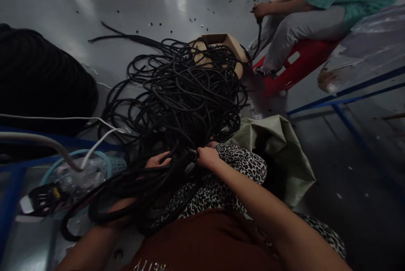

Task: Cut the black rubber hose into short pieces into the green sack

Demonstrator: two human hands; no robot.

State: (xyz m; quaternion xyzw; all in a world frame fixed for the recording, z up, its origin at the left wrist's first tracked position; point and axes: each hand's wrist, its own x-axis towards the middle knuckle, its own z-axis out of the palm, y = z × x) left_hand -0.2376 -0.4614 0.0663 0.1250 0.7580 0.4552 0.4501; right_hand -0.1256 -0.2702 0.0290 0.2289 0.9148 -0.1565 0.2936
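Note:
My left hand (pixel 158 160) is closed around a bundle of black rubbery cords (pixel 136 186), whose loops hang over my left forearm and lap. My right hand (pixel 207 157) grips a small dark-handled tool with a metal tip (pixel 191 151), which looks like cutters or scissors, though its exact kind is unclear. The tip points left, close to the cords by my left hand. In front of my knees lies a big tangled heap of the same black cord (pixel 186 85), partly spilling from a cardboard box (pixel 236 45).
To the left are a large black coil (pixel 41 77), a blue basket (pixel 109 163) of clear plastic and a white cable (pixel 91 148). An olive sack (pixel 278 136) stands right of my knee. Another person (pixel 303 26) sits on a red stool (pixel 303 64), holding a cord. Blue frame bars (pixel 344 94) are nearby.

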